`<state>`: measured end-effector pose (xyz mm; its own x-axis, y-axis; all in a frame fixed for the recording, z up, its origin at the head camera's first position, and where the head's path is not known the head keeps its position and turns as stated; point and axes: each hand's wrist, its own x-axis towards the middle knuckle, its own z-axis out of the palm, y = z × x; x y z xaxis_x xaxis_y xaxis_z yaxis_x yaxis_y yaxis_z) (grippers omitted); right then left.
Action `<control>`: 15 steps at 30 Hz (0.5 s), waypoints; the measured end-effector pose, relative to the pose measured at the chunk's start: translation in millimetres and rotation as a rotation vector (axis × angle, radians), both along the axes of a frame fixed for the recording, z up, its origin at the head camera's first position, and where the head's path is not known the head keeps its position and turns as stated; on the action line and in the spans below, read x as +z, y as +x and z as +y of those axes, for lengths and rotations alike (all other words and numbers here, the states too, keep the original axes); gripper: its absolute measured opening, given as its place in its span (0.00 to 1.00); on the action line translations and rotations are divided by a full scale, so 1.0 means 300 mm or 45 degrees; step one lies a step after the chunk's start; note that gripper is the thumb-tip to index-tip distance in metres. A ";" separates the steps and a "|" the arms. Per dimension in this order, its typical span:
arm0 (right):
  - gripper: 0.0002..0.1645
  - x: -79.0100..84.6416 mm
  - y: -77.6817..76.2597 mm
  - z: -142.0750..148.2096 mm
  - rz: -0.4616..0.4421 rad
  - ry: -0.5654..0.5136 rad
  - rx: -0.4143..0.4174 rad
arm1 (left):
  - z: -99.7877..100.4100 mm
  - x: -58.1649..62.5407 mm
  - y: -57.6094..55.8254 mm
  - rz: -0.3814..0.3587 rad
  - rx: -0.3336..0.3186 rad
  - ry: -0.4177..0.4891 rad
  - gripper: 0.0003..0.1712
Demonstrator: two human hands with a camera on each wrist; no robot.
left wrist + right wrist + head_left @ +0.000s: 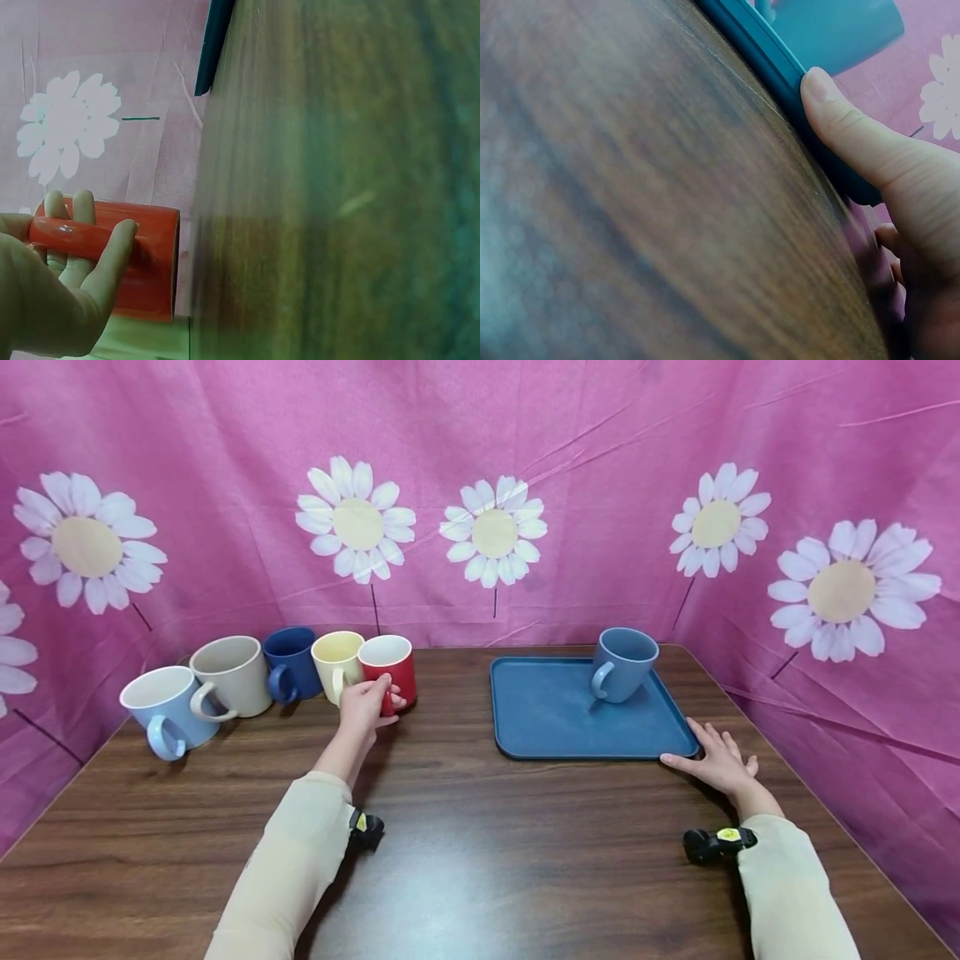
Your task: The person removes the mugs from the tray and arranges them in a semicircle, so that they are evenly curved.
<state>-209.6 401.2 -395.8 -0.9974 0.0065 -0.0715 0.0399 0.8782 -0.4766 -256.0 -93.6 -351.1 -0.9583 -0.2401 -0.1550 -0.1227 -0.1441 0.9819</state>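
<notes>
At the right end of a row of mugs, my left hand holds the handle of a red mug with a white inside. The left wrist view has the handle between thumb and fingers, close to the mug's red wall. My right hand rests at the near right corner of a blue tray, thumb and fingers spread. Its thumb touches the tray's rim in the right wrist view. A grey-blue mug stands upright on the tray's far right part.
Left of the red mug stand a pale yellow mug, a dark blue mug, a beige mug and a light blue mug. All rest on a brown wooden table. A pink curtain with daisies hangs behind.
</notes>
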 end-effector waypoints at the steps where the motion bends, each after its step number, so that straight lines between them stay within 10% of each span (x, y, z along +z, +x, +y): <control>1: 0.58 -0.001 0.000 0.000 0.001 0.000 0.000 | -0.001 -0.001 0.002 -0.001 0.001 -0.002 0.15; 15: 0.59 -0.004 -0.007 -0.003 0.001 0.004 -0.021 | -0.021 -0.027 0.013 -0.047 -0.012 -0.027 0.17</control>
